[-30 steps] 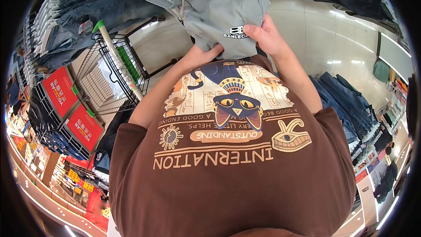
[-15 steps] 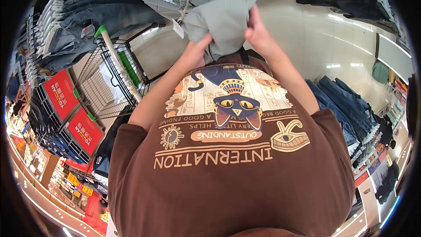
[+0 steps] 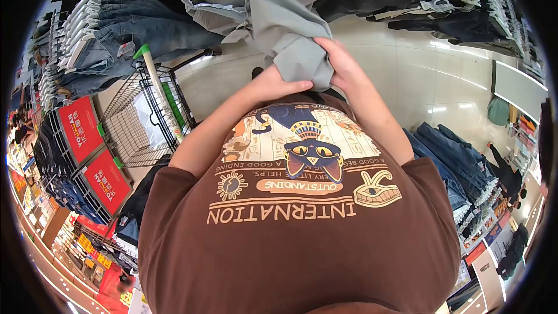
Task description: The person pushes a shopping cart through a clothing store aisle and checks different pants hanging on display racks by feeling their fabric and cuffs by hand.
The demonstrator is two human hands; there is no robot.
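Observation:
Grey trousers (image 3: 288,20) hang down from the rack at the top middle, their lower end bunched between my hands. My left hand (image 3: 278,84) holds the cloth from the left side, thumb across its lower edge and the other fingers hidden. On the right side, my right hand (image 3: 339,64) grips the same cloth, thumb and fingers around its edge. The logo seen before is out of sight. Just below the hands is the printed brown T-shirt (image 3: 302,256) on my body.
A wire shopping cart (image 3: 136,122) with a green-tipped handle stands at the left. Jeans (image 3: 145,29) hang behind it, beside red signs (image 3: 81,128). More jeans (image 3: 453,163) hang at the right. Dark clothes (image 3: 453,23) hang on white hangers at the upper right.
The trousers have shifted up and left toward the rack, and their lower part is now twisted and bunched. My right hand has closed on the cloth again. The logo has gone from view.

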